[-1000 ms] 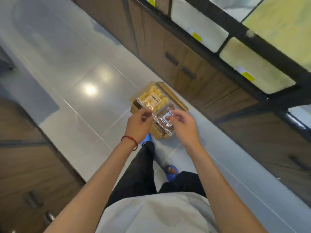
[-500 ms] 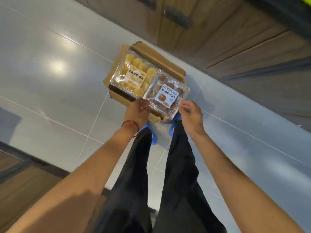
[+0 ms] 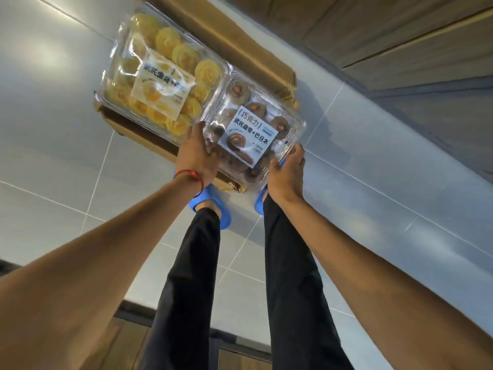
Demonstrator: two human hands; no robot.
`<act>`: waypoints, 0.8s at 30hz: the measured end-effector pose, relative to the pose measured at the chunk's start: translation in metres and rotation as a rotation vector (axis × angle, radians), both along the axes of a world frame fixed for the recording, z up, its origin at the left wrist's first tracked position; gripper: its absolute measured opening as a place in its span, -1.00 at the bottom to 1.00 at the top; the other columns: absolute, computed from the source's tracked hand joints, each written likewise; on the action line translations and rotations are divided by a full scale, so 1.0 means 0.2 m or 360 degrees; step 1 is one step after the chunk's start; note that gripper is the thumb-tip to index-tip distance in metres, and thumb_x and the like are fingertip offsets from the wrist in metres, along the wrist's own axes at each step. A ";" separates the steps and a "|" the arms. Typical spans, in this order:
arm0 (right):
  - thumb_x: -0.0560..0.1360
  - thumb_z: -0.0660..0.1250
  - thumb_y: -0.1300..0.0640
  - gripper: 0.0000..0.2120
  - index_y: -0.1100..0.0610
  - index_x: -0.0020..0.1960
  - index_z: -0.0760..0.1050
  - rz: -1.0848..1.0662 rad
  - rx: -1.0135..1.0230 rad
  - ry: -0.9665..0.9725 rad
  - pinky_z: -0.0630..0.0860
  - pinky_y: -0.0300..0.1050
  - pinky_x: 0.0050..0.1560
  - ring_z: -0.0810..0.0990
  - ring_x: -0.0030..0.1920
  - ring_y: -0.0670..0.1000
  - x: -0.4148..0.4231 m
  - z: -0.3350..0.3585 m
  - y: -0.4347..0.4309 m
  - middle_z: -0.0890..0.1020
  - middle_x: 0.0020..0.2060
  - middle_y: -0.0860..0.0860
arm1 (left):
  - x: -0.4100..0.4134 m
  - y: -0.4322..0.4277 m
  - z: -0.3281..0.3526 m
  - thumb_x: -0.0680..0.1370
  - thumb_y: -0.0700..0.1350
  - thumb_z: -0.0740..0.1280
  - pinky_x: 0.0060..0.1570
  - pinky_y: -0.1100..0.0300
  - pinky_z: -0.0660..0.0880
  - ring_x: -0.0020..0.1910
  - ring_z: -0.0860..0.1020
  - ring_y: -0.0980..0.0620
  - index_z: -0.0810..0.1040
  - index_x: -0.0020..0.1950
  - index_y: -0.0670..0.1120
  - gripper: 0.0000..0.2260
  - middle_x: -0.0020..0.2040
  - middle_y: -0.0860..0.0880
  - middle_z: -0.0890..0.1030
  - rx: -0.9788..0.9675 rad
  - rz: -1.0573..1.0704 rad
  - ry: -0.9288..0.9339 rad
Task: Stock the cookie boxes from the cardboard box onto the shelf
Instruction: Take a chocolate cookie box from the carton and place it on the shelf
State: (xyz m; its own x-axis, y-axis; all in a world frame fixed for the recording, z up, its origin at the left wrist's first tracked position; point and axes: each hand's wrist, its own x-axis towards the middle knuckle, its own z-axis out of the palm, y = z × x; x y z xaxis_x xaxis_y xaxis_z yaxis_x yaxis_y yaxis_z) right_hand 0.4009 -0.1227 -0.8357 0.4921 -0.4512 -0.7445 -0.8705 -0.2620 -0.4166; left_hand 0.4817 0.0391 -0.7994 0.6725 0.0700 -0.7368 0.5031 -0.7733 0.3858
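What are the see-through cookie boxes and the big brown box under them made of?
The clear cookie box of brown cookies and the clear box of yellow swirl cookies look like thin glossy plastic: you see the cookies through them, and light glints off. The brown cardboard box beneath looks like matte corrugated cardboard, with dull, folded flaps.

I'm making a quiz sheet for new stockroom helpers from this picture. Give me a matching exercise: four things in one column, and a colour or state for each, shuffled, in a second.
Things:
1. clear plastic box of yellow swirl cookies
2. clear plastic box of brown chocolate cookies
3. thin string bracelet
4. rubber slippers

Colour or state:
A. blue, on the feet
B. red, on the left wrist
C. gripped by both hands
D. lying on the brown cardboard box, no hand on its top

Pairs: 1-D, 2-C, 3-B, 4-A
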 end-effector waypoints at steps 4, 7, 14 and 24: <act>0.63 0.23 0.23 -0.36 0.10 0.62 0.03 0.0043 -0.0010 -0.0023 0.32 0.27 0.51 0.17 0.61 0.20 -0.01 -0.08 -0.04 0.19 0.59 0.17 | 0.03 0.00 -0.07 0.58 -0.21 0.29 0.48 0.03 0.22 0.51 0.24 -0.12 0.17 0.57 -0.12 -0.42 0.54 -0.11 0.24 -0.0005 -0.0049 0.0044; 0.62 0.25 0.28 -0.35 0.09 0.62 0.06 0.0073 -0.0037 -0.0040 0.37 0.24 0.49 0.20 0.59 0.20 0.01 -0.08 -0.04 0.23 0.56 0.18 | 0.05 0.00 -0.09 0.57 -0.18 0.29 0.47 -0.02 0.25 0.49 0.25 -0.14 0.21 0.56 -0.09 -0.43 0.54 -0.10 0.23 0.0018 -0.0151 0.0061; 0.61 0.19 0.36 -0.45 0.10 0.55 0.18 0.0125 -0.0184 -0.0032 0.49 -0.26 0.09 0.52 0.35 0.17 0.11 0.05 -0.13 0.37 0.42 0.15 | 0.06 -0.04 -0.10 0.56 -0.17 0.29 0.42 -0.04 0.32 0.45 0.30 -0.15 0.25 0.53 -0.08 -0.46 0.50 -0.11 0.28 -0.0045 -0.0137 0.0082; 0.60 0.15 0.34 -0.50 0.08 0.49 0.18 0.0311 -0.0101 0.0114 0.56 -0.09 0.10 0.57 0.27 0.15 0.16 0.11 -0.30 0.54 0.34 0.10 | 0.09 -0.14 -0.19 0.56 -0.19 0.29 -0.07 0.31 0.45 0.21 0.47 -0.02 0.43 0.26 -0.05 -0.72 0.31 -0.05 0.45 -0.0144 0.0268 0.0238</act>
State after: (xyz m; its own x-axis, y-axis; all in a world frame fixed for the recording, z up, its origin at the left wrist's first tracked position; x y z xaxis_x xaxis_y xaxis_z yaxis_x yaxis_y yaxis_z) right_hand 0.4336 -0.1832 -0.8135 0.5216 -0.3994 -0.7540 -0.8274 -0.4526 -0.3326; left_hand 0.4996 0.0107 -0.8380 0.5398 0.1009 -0.8357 0.6787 -0.6395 0.3611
